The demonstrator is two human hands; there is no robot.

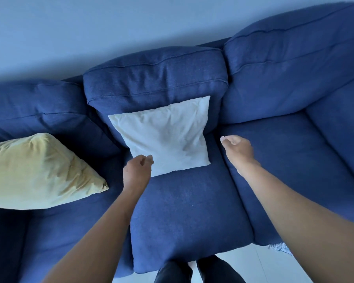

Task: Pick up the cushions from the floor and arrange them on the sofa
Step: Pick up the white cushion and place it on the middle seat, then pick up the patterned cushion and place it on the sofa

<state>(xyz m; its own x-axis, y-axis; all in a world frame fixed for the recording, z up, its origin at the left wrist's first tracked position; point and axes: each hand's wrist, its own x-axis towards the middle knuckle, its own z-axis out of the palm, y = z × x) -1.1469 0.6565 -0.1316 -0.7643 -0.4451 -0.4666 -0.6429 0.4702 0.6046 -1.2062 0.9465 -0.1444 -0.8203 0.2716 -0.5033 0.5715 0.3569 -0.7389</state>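
Observation:
A white cushion leans upright against the middle back pad of the blue sofa. A yellow cushion lies tilted on the left seat. My left hand hovers at the white cushion's lower left corner, fingers loosely curled, holding nothing. My right hand hangs just right of the white cushion, apart from it, fingers curled and holding nothing.
The sofa's right seat is bare blue fabric. A pale wall rises behind the back pads. My legs in dark trousers stand on the light floor at the sofa's front edge.

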